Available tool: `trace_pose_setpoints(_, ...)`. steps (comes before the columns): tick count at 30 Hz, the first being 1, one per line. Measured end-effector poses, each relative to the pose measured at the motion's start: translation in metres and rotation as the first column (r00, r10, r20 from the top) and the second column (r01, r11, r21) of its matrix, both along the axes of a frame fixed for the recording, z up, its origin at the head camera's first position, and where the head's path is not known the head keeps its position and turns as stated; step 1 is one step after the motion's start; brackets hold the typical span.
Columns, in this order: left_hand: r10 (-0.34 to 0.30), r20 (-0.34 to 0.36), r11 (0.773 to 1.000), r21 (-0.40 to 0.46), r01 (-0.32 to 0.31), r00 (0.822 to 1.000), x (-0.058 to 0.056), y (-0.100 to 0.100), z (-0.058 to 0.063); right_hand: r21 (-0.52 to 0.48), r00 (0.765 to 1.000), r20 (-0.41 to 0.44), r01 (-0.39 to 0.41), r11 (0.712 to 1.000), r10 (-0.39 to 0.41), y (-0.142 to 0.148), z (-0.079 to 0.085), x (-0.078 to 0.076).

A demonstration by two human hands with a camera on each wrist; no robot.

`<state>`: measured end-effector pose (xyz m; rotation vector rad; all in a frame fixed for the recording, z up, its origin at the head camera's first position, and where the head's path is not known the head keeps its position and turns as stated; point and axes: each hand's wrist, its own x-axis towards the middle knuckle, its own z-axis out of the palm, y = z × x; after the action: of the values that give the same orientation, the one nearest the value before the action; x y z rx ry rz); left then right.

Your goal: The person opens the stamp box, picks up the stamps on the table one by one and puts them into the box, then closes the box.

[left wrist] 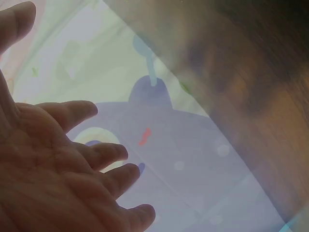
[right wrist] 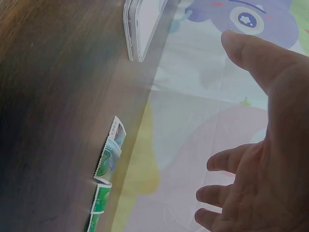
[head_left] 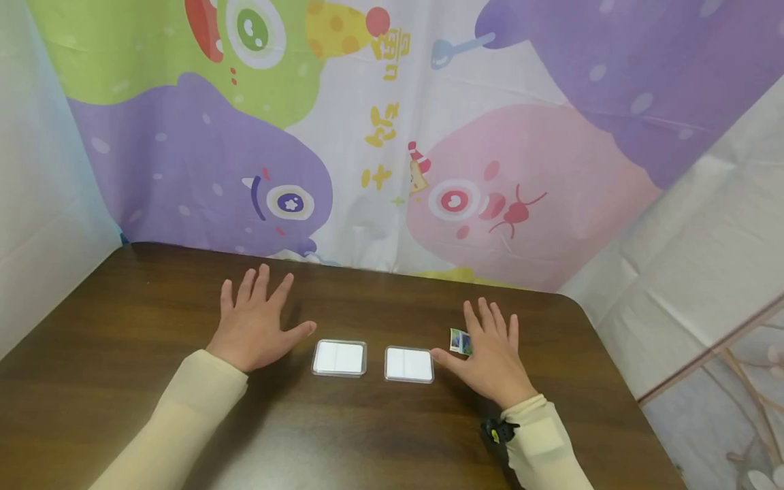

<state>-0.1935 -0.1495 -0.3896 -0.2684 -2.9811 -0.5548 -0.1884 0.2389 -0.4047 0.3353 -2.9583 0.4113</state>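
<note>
Two flat clear cases with white inside, a left case (head_left: 339, 358) and a right case (head_left: 409, 364), lie side by side on the brown table. My left hand (head_left: 254, 330) is left of them, fingers spread and holding nothing. My right hand (head_left: 493, 361) is likewise spread, its thumb near the right case. Partly behind that hand in the head view are colourful postage stamps (head_left: 458, 340). Their jagged edges show in the right wrist view, where a green stamp (right wrist: 101, 198) lies by a bluish-green stamp (right wrist: 108, 157). The left palm (left wrist: 58, 169) faces its wrist camera, bare.
A cloth backdrop (head_left: 367, 224) with cartoon figures hangs behind the table's (head_left: 294, 442) far edge. White cloth (head_left: 55, 204) stands at the left, and a pale panel (head_left: 723, 422) with a branch pattern is at the right. A black wrist device (head_left: 499, 430) sits on the right sleeve.
</note>
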Motion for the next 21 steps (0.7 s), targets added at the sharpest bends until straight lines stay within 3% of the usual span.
trace_pose_setpoints(21, -0.022, -0.014, 1.0, 0.012, 0.023, 1.0, 0.0024, 0.0059, 0.001, -0.019, 0.999, 0.024, -0.022, 1.0, 0.023, -0.0028, 0.0009, -0.0005)
